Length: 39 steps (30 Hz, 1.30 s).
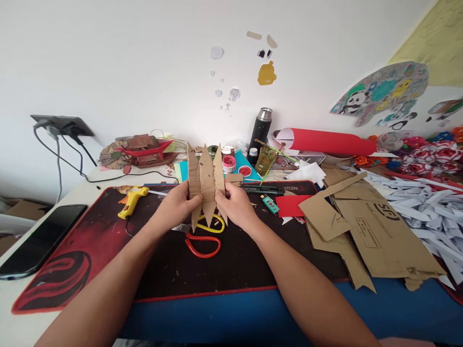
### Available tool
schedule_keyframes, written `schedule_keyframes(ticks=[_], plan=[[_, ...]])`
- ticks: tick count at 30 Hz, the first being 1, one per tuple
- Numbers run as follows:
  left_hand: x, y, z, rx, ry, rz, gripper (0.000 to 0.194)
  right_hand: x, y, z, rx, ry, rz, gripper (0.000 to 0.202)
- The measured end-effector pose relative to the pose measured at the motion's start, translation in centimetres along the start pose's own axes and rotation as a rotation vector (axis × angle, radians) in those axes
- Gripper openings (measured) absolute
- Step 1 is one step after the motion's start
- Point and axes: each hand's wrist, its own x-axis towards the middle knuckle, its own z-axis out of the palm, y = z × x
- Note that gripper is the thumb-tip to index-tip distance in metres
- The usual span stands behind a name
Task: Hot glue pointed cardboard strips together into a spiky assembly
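The left hand [180,202] pinches the near left side of a pointed cardboard piece [207,183], its thumb on the face; the right hand [234,202] grips the right side, fingers curled. The cardboard is held up between them, creased lengthwise into three strips with points at top and bottom. Both forearms reach in from the lower corners, converging above the middle of a black and red mat [231,270].

Scissors [202,237] with one yellow and one red handle lie right under the hands and the lower points, partly hidden by them. To the left are a yellow glue gun [132,200] and, at the mat's edge, a dark phone [41,238]. A utility knife [264,189] lies just beyond the right hand, with red paper [292,206] farther right.

Behind the cardboard crowd a jar of red paint [229,164], a murky glass [267,161] with brushes across it, and a black thermos [259,127]. A red roll [329,142] lies along the wall. Cut cardboard sheets [383,236] overlap the mat's right side, beside heaped white paper strips [427,207].
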Motion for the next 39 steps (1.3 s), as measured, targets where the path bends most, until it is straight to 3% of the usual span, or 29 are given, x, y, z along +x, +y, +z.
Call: schedule_keyframes(ticks=[6,11,15,18,23,25,30,33,37,39], plan=[[-0.4,0.3,1.4,0.302,0.104,0.018,0.027,-0.2,0.2,0.1,-0.182,0.06,-0.039,0.022],[-0.3,0.2,1.2,0.138,0.114,0.046,0.03,-0.2,-0.4,0.1,0.111,-0.051,0.1,0.014],[0.0,-0.3,0.5,-0.041,0.098,-0.001,0.034,-0.2,-0.7,0.0,0.213,-0.13,0.114,0.014],[0.0,-0.5,0.7,-0.01,0.132,0.018,0.033,-0.3,-0.7,0.0,0.112,-0.128,0.107,0.016],[-0.2,-0.3,2.1,0.281,0.235,0.022,0.024,-0.5,-0.8,0.0,-0.249,-0.03,0.045,0.018],[-0.2,-0.3,2.3,0.32,0.245,0.031,0.023,-0.6,-0.8,0.1,-0.283,-0.015,0.041,0.02],[0.1,-0.9,1.4,0.0,0.13,0.045,0.034,-0.4,-0.3,0.4,0.112,-0.117,0.14,0.011],[0.2,-1.4,0.9,-0.139,0.043,0.078,0.045,0.0,0.2,0.2,0.317,-0.126,0.078,0.017],[0.0,-1.8,1.0,-0.186,-0.118,0.084,0.055,0.7,0.6,-0.6,0.377,-0.04,0.015,0.028],[0.0,-1.8,1.1,-0.208,-0.141,0.075,0.057,0.8,0.6,-0.8,0.321,-0.008,0.014,0.029]])
